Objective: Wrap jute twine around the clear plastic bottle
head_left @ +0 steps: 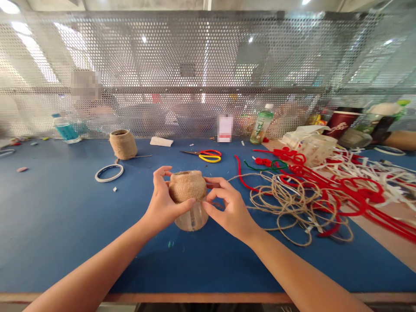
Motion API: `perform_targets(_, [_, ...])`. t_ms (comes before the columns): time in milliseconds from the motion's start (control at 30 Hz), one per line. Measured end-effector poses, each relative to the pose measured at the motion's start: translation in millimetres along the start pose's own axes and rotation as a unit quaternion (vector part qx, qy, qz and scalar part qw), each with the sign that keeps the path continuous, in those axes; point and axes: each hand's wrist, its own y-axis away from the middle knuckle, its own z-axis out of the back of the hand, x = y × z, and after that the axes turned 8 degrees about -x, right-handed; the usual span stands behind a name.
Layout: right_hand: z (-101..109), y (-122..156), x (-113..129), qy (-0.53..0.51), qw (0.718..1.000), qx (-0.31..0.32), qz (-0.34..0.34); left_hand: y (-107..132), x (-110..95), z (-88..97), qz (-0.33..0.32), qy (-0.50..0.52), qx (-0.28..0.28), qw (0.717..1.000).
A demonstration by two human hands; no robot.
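Bare forearms reach in to the clear jar, roughly upright between the left hand, which curves around its twine-wrapped top, and the equally near right hand, which holds its other side, loose twine lying rightward of that hand.

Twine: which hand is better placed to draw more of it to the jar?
Likely the right hand: it is nearer the twine, while the left hand cups the opposite side of the jar.
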Motion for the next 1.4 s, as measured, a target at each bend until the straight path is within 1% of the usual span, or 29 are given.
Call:
perform_targets(133, [-0.5,0.6,1.1,0.024,0.999,-0.007,0.027,-0.8,1.8,0.4,-0.008,0.000,0.001,1.000])
perform_targets(467, [-3.9,1.6,-1.1,0.055,0.996,-0.022,0.060,-0.3,1.2,0.5,-0.030,-0.002,0.012,0.999])
perform_targets(700, [-5.1,1.9,-0.6,0.044,0.998,-0.021,0.048,1.6,-0.9,0.9,-0.048,-0.029,0.021,0.998])
perform_targets(900, [-4.7,2.6,-1.0,0.040,0.998,-0.016,0.055,5.6,-5.3,-0.8,-0.053,-0.041,0.034,0.997])
perform_targets(1100, [-4.9,5.2,0.5,0.035,0.997,-0.006,0.061,6.2,-7.5,-0.7,-0.056,-0.069,0.008,0.996])
perform_targets(1400, [-1.4,4.2,1.9,0.036,0.997,0.003,0.070,5.0,-6.4,-1.6,-0.048,-0.039,-0.002,0.998])
